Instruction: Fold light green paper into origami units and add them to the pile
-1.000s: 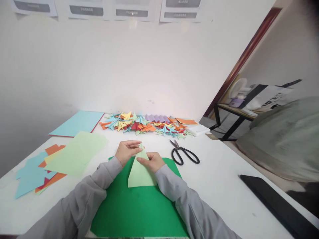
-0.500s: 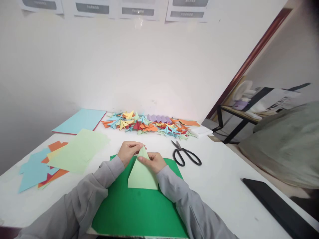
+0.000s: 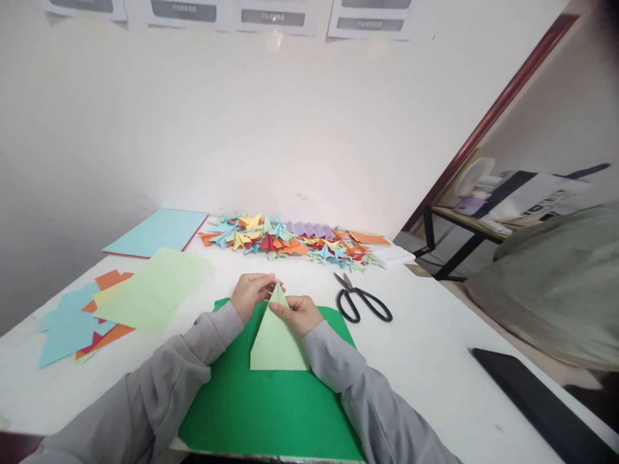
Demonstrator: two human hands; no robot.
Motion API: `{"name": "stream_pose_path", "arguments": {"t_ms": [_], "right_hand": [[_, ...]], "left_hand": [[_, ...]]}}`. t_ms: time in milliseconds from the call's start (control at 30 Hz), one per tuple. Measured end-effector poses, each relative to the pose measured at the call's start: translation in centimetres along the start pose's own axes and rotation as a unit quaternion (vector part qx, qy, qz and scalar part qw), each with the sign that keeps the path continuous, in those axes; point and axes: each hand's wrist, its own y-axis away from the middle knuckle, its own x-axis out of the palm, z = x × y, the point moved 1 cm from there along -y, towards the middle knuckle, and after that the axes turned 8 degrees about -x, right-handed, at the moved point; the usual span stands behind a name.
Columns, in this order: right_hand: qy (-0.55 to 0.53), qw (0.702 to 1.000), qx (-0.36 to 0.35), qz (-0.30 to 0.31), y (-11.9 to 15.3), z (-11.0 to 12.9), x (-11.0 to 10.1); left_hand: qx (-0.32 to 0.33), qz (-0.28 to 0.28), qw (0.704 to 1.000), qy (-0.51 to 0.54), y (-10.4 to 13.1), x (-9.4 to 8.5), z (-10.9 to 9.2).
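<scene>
A pale green sheet (image 3: 280, 345), folded to a narrow point at its far end, is held over a green mat (image 3: 271, 412). My right hand (image 3: 298, 314) pinches its right side, thumb on top, just below the tip. At the upper left of the tip is my left hand (image 3: 251, 295), its fingers curled together against the paper's edge; the fingertips are partly hidden behind the point. A crease line shows near the tip. The wide end of the paper points toward me.
Black-handled scissors (image 3: 360, 298) lie right of the mat. Colourful folded paper pieces (image 3: 285, 241) line the wall. Loose sheets (image 3: 155, 290) and a blue sheet (image 3: 157, 233) are at left. A black flat object (image 3: 532, 393) sits at the right edge, a white block (image 3: 394, 256) farther back.
The view has shifted slightly. My left fingers have moved a little at the tip, and the paper's wide end sits slightly lower and farther right. My right hand keeps its pinch.
</scene>
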Motion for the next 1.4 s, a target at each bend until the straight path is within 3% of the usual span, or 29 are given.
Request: {"name": "stream_pose_path", "arguments": {"t_ms": [567,733,933,1267,1400], "right_hand": [[0.007,1.0,0.001,-0.009,0.4,0.6,0.3],[-0.018,1.0,0.025,-0.002,0.4,0.5,0.3],[-0.003,1.0,0.013,0.008,0.3,0.0,0.3],[-0.006,1.0,0.021,0.003,0.6,1.0,0.5],[0.001,1.0,0.018,0.007,0.6,1.1,0.6]], "left_hand": [[0.042,-0.054,0.989,-0.132,-0.4,-0.2,0.4],[0.031,-0.047,0.99,-0.132,-0.3,-0.2,0.5],[0.074,-0.045,0.976,-0.199,-0.6,-0.7,0.7],[0.09,-0.094,0.965,-0.228,-0.5,-0.6,0.5],[0.102,-0.077,0.959,-0.254,-0.3,-0.5,0.3]]}}
